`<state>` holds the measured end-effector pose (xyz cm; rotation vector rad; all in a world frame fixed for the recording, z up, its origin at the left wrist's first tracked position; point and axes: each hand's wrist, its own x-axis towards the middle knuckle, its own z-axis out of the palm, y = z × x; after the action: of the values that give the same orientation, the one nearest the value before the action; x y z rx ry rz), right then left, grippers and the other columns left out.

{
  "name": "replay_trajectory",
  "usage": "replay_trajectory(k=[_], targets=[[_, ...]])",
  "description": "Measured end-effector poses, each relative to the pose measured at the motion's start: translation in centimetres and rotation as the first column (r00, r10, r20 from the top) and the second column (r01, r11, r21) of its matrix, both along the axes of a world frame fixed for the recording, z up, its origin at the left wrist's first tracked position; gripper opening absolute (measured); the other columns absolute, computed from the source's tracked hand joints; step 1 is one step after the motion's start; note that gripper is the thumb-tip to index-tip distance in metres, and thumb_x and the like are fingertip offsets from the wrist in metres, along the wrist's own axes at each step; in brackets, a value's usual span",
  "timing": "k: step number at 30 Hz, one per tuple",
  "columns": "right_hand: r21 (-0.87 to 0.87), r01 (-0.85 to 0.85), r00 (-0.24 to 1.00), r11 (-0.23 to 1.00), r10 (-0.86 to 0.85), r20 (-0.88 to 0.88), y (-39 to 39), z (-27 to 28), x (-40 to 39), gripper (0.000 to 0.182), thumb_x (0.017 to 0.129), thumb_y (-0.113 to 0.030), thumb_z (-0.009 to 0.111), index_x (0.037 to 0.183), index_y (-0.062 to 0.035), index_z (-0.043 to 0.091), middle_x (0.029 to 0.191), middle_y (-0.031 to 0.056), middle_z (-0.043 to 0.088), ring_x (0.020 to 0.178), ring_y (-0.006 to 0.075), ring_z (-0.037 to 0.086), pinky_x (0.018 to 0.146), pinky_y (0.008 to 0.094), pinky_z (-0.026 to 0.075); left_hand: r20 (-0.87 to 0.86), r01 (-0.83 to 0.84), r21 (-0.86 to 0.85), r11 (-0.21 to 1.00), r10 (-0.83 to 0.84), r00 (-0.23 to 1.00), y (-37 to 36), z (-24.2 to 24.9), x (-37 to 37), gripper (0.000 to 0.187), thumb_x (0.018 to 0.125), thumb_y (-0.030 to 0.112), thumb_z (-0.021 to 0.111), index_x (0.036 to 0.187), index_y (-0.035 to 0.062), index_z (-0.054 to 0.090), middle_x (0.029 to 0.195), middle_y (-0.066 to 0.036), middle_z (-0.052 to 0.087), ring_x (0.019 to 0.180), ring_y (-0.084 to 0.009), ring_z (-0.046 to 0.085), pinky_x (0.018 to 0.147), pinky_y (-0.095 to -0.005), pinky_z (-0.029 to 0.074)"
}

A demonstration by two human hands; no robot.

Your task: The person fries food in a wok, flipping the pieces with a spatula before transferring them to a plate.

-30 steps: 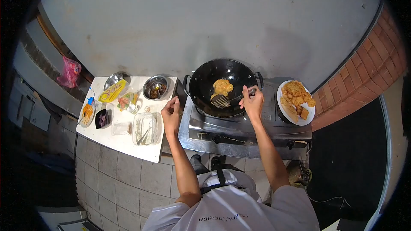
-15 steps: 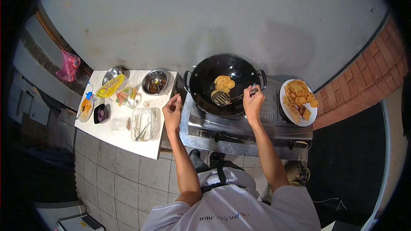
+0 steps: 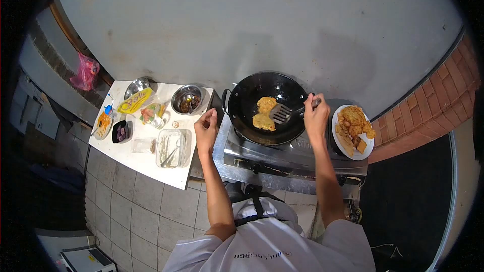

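A slotted spatula [image 3: 283, 114] is gripped by its handle in my right hand [image 3: 316, 114], over the right side of a black wok [image 3: 252, 84]. Its slotted head lies just right of two golden fritters, an upper one [image 3: 266, 104] and a lower one [image 3: 263, 122], which touch each other in the wok. My left hand [image 3: 206, 126] hovers between the white table and the wok, fingers curled with thumb and fingertips together. Whether anything small is between them is too small to tell.
A white plate [image 3: 359, 154] of fried food stands right of the wok on the steel stove [image 3: 297, 160]. On the white table [image 3: 151, 171] are metal bowls, a glass container [image 3: 173, 148], a black bowl [image 3: 121, 132] and a yellow packet [image 3: 134, 102].
The spatula has moved right, off the lower fritter, which now shows fully. My right hand has moved right with it. My left hand has stayed nearly in place.
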<state>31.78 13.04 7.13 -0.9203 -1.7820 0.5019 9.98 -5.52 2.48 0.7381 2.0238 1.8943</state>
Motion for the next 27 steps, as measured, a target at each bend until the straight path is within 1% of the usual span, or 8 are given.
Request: replay_trajectory(k=[7,12,14,15,17,19,21,27], targets=[[0.030,-0.140,0.945,0.990,0.125,0.301,3.2,0.6,-1.3,0.022,0.086,-0.013,0.054,0.073,0.0035,0.046,0.059,0.0215,0.052,0.058,0.0412,0.053,0.052,0.0423,0.040,-0.049,0.003,-0.024,1.000,-0.004,0.999,0.2,-0.8,-1.3,0.030,0.087,0.021,0.060,0.102,-0.0051,0.063,0.063,0.004,0.049,0.056,-0.0032,0.040,0.050,-0.0193,0.033],[-0.020,-0.143,0.930,0.989,0.141,0.340,4.5,-0.7,-2.4,0.021,0.085,-0.012,0.054,0.074,0.0052,0.048,0.060,0.0215,0.054,0.058,0.0398,0.055,0.053,0.0424,0.041,-0.063,0.025,-0.063,0.998,-0.029,0.998,0.9,-1.4,-2.9,0.030,0.086,0.021,0.061,0.102,-0.0050,0.063,0.066,0.001,0.052,0.060,-0.0062,0.044,0.055,-0.0213,0.037],[-0.172,-0.182,0.957,0.968,0.215,0.196,5.9,-2.1,-2.4,0.023,0.085,-0.013,0.054,0.072,0.0054,0.049,0.058,0.0181,0.057,0.053,0.0302,0.058,0.053,0.0391,0.042,-0.043,0.039,-0.083,0.996,-0.043,0.998,1.1,-1.3,-3.7,0.034,0.086,0.025,0.061,0.103,-0.0039,0.063,0.069,-0.001,0.055,0.065,-0.0082,0.047,0.062,-0.0238,0.039],[-0.169,-0.179,0.957,0.969,0.211,0.198,6.3,-2.7,-2.3,0.023,0.085,-0.013,0.054,0.072,0.0054,0.049,0.058,0.0181,0.057,0.053,0.0302,0.058,0.053,0.0391,0.042,-0.027,0.050,-0.103,0.993,-0.053,0.998,1.3,-1.2,-4.1,0.037,0.085,0.028,0.061,0.104,-0.0028,0.063,0.073,-0.004,0.058,0.070,-0.0102,0.050,0.069,-0.0263,0.042],[-0.218,-0.174,0.970,0.960,0.206,0.130,6.5,-4.3,-1.6,0.028,0.089,-0.015,0.053,0.067,0.0006,0.046,0.055,0.0085,0.056,0.039,0.0110,0.048,0.038,0.0277,0.036,-0.042,0.064,-0.109,0.992,-0.069,0.997,1.7,-1.1,-4.9,0.037,0.085,0.029,0.061,0.105,-0.0027,0.063,0.073,-0.004,0.058,0.071,-0.0103,0.050,0.068,-0.0264,0.042],[-0.287,-0.205,0.975,0.936,0.221,0.024,5.7,-5.6,-1.3,0.026,0.091,-0.016,0.051,0.071,-0.0008,0.046,0.059,0.0078,0.058,0.035,0.0089,0.045,0.034,0.0240,0.032,-0.059,0.077,-0.119,0.990,-0.085,0.995,1.9,-1.1,-5.7,0.037,0.085,0.029,0.061,0.105,-0.0027,0.063,0.073,-0.004,0.059,0.072,-0.0104,0.051,0.068,-0.0265,0.042],[-0.408,-0.254,0.964,0.877,0.193,-0.185,3.8,-5.6,-0.9,0.024,0.091,-0.015,0.050,0.071,-0.0014,0.048,0.061,0.0063,0.059,0.037,0.0089,0.046,0.040,0.0242,0.038,-0.080,0.082,-0.120,0.989,-0.092,0.992,2.2,-1.1,-6.3,0.037,0.086,0.029,0.061,0.105,-0.0028,0.063,0.074,-0.005,0.060,0.072,-0.0100,0.052,0.067,-0.0271,0.043],[-0.389,-0.235,0.950,0.891,0.125,-0.287,-0.8,-6.0,0.4,0.022,0.093,-0.017,0.050,0.078,-0.0014,0.047,0.072,0.0080,0.062,0.044,0.0063,0.047,0.040,0.0214,0.038,-0.088,0.168,-0.098,0.981,-0.177,0.980,3.4,-1.9,-7.6,0.037,0.086,0.028,0.060,0.105,-0.0033,0.062,0.085,-0.009,0.064,0.079,-0.0118,0.056,0.073,-0.0275,0.045]])
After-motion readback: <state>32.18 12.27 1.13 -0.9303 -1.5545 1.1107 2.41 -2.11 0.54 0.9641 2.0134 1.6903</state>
